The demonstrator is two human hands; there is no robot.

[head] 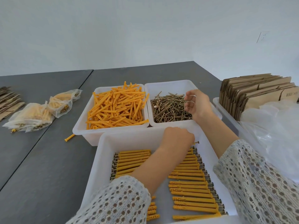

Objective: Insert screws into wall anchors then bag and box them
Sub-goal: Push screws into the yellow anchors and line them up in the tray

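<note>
A white bin (80, 126) holds loose yellow wall anchors (116, 107). Beside it, a second bin (169, 85) is full of brass screws (169, 109). The near bin (103, 159) holds rows of anchors with screws in them (191, 189). My left hand (178, 139) is curled into a fist at the far end of the near bin. A screw head (196, 142) pokes out of the fist on the right; what else the fist holds is hidden. My right hand (199, 105) hovers over the screw pile and pinches a screw (187, 101) between thumb and fingers.
Filled clear bags (29, 117) lie on the grey table at the left, next to flat cardboard (9, 101). One loose anchor (69, 137) lies on the table. At the right, a bin holds folded cardboard boxes (255, 94) and clear plastic bags (275, 135).
</note>
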